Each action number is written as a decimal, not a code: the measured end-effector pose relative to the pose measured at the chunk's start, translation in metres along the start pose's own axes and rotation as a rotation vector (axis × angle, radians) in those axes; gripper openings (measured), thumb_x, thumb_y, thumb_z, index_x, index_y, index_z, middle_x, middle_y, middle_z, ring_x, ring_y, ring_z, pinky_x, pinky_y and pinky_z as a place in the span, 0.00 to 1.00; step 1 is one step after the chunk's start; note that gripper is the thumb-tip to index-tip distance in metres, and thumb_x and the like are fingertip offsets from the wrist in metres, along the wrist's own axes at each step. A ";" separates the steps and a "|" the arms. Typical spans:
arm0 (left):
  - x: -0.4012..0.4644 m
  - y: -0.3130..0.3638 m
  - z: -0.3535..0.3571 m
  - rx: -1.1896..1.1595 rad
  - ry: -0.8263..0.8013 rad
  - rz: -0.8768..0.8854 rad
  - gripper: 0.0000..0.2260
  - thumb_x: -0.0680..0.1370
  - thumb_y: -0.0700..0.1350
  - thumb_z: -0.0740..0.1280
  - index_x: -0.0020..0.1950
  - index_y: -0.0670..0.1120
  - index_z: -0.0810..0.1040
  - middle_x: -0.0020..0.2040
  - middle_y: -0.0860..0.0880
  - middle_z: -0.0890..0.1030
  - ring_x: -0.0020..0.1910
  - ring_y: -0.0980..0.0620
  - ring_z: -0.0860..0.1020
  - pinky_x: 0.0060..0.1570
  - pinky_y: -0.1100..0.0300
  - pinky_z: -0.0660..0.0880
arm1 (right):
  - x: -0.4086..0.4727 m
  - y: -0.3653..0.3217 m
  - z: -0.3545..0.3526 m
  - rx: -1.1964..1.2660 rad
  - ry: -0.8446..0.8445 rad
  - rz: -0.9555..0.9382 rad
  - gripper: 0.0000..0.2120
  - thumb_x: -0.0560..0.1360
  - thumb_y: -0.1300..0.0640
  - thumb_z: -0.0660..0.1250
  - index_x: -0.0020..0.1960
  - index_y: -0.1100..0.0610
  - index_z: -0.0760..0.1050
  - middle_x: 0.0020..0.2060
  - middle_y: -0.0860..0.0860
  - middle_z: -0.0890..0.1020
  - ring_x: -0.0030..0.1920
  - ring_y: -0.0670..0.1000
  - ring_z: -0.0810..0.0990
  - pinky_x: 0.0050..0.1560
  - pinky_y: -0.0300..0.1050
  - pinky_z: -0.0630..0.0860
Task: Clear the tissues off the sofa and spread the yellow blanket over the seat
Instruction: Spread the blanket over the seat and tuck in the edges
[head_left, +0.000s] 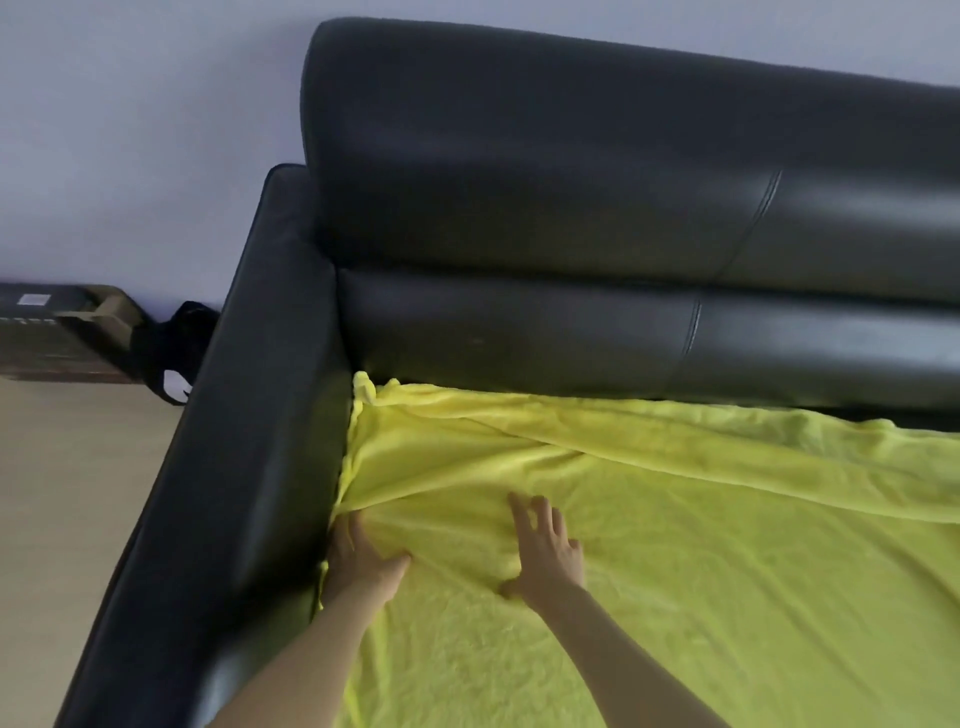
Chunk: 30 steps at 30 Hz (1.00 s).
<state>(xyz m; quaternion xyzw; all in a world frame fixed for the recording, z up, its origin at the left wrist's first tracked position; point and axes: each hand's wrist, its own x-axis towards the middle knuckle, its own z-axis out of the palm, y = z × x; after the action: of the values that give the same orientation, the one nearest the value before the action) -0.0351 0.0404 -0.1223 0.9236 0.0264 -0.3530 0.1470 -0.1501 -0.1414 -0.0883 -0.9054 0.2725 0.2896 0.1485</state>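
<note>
Along the left edge of the seat, against the black leather sofa armrest (218, 467), the left hand (358, 561) lies flat with fingers straight, pressing the soft yellow fleece blanket (701, 545) down toward the crease where seat meets arm. Just to its right, the right hand (545, 551) rests palm-down with fingers spread, its grip pinching nothing. No tissues show on the visible part of the sofa, so that part looks done; the blanket covers the seat from the armrest to the frame's right edge, its back hem touching the black backrest cushions (571, 208). Ridges fan out from the back-left corner toward the hands. To finish well, the left hand should probably hold the edge anchored while the right sweeps rightward and outward, flattening those folds without dragging the tucked corner loose.
</note>
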 end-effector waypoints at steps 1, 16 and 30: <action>0.001 0.001 -0.003 -0.022 -0.002 -0.013 0.46 0.71 0.56 0.70 0.78 0.49 0.45 0.78 0.47 0.48 0.77 0.45 0.52 0.73 0.51 0.57 | -0.005 0.001 0.005 -0.024 -0.032 0.004 0.58 0.68 0.44 0.76 0.78 0.46 0.33 0.77 0.53 0.41 0.77 0.55 0.44 0.71 0.58 0.62; -0.038 0.024 -0.008 0.407 -0.097 0.132 0.57 0.69 0.56 0.73 0.75 0.45 0.28 0.77 0.41 0.35 0.77 0.42 0.39 0.74 0.51 0.50 | -0.053 0.008 0.043 0.054 0.070 -0.013 0.50 0.67 0.25 0.54 0.74 0.42 0.26 0.75 0.54 0.29 0.75 0.53 0.28 0.70 0.72 0.41; -0.065 -0.039 0.023 0.468 -0.188 0.370 0.69 0.56 0.75 0.70 0.67 0.49 0.17 0.67 0.38 0.19 0.70 0.39 0.24 0.74 0.44 0.39 | -0.073 0.026 0.063 0.180 0.061 0.247 0.50 0.75 0.33 0.59 0.73 0.53 0.24 0.75 0.55 0.30 0.77 0.55 0.33 0.72 0.64 0.54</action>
<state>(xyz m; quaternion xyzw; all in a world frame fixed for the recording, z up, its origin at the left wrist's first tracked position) -0.1043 0.0743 -0.1052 0.8850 -0.2378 -0.4004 -0.0059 -0.2431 -0.1058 -0.0961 -0.8566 0.4109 0.2522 0.1840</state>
